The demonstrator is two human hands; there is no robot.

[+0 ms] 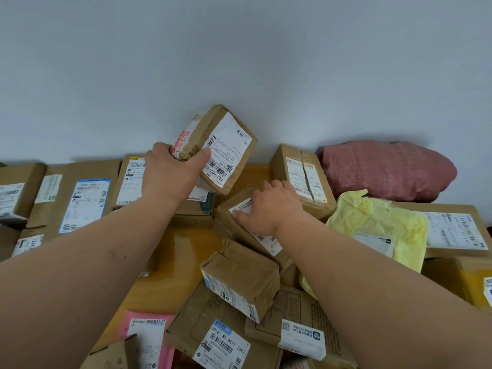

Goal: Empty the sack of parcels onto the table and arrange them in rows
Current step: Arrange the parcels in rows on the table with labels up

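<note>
Nearest the person, a flat pink plastic mailer and a wide brown cardboard carton with a blue-headed label lie in a loose heap on the yellow-orange wooden worktop, unsorted so far, it seems. Just beyond the carton a small, crumpled, tape-wrapped brown box tilts on the pile.

Past that box, the right hand rests on a creased brown paper parcel, fingers curled over its far edge and thumb on its white label, probably to lift it next. To the right of that parcel sits a soft, wrinkled yellow plastic bag.

Left of and above that parcel, the left hand grips a tape-bound brown parcel with a large white label, held tilted in the air, likely bound for the flat cartons lined up along the wall. Far right of the parcel, the limp red woven sack lies against the wall, seemingly emptied.
</note>
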